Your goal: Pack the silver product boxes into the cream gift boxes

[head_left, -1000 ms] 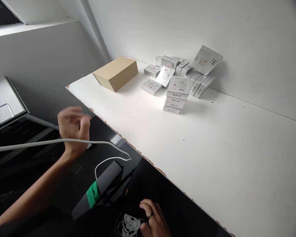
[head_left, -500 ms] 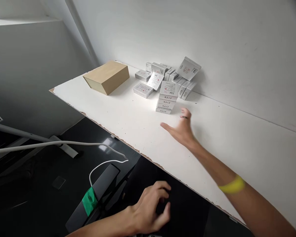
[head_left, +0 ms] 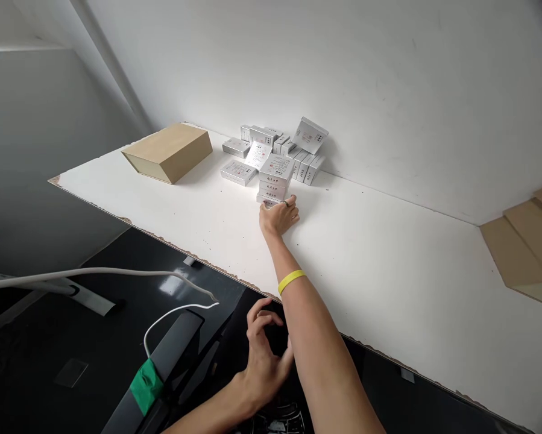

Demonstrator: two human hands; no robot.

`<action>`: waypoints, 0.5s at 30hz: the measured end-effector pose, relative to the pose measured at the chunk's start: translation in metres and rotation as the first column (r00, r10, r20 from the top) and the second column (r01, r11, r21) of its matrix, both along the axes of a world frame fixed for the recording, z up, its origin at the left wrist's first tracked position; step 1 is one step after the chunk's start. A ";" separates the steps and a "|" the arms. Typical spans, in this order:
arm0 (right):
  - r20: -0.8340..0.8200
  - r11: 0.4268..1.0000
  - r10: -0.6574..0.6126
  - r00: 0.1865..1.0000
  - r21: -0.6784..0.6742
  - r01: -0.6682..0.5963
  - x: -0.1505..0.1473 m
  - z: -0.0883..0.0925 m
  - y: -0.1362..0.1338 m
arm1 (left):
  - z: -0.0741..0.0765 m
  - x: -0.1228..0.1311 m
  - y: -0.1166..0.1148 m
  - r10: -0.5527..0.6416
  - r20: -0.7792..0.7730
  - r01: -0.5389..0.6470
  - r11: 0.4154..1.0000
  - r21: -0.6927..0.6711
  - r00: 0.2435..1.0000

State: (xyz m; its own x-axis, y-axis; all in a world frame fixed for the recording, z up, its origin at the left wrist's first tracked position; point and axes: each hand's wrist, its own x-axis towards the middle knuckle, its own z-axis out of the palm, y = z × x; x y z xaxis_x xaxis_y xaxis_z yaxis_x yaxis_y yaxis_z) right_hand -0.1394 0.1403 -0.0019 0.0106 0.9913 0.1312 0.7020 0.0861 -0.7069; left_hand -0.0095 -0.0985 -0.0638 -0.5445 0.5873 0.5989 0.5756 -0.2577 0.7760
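The right hand (head_left: 278, 217) reaches well ahead of the left hand (head_left: 262, 352). Behind it, the right forearm (head_left: 322, 337) slants back and rightward, nearly straight through the right wrist (head_left: 271, 234). The right hand's back faces up, with its thumb set to the left and its fingers bent on the right; how firmly they press cannot be told. The left hand is raised just to the left of the right forearm, fingers loosely curved, thumb held apart from them near that forearm. Behind it, the left forearm (head_left: 214, 408) angles back and leftward, bending at the left wrist (head_left: 247, 390).
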 end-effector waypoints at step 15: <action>-0.038 0.994 -0.089 0.995 -0.063 0.087 -0.015 0.010 0.007 | -0.028 0.050 -0.024 0.168 0.032 -0.169 0.984 0.050 0.985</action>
